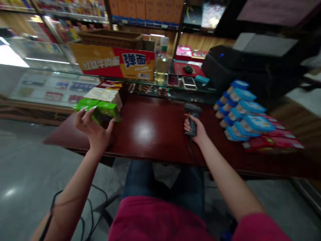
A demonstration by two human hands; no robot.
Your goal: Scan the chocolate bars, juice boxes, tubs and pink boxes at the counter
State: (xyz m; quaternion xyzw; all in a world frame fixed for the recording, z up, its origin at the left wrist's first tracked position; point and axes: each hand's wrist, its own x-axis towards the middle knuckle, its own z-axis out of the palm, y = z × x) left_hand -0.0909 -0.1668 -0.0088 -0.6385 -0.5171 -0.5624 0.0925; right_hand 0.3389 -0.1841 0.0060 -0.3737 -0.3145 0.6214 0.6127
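Note:
My left hand (96, 134) spans the near side of some bright green packs (106, 107), thumb at their right end and fingers on their left part. The packs sit at the left of the dark red-brown counter (150, 124), in front of whitish boxes (104, 94). A black handheld barcode scanner (192, 122) is in my right hand (198, 130), the fingers wrapped round its handle. Its head points away from me, and its cable hangs down over the counter edge.
Stacked blue-lidded tubs (247, 107) and red packets (276, 139) lie at the right. Behind the counter stand a printed carton (112, 62), a bottle (161, 65) and two phones (189, 83) on a glass shelf. A black machine (225, 63) stands back right. Cables (91, 211) trail at lower left.

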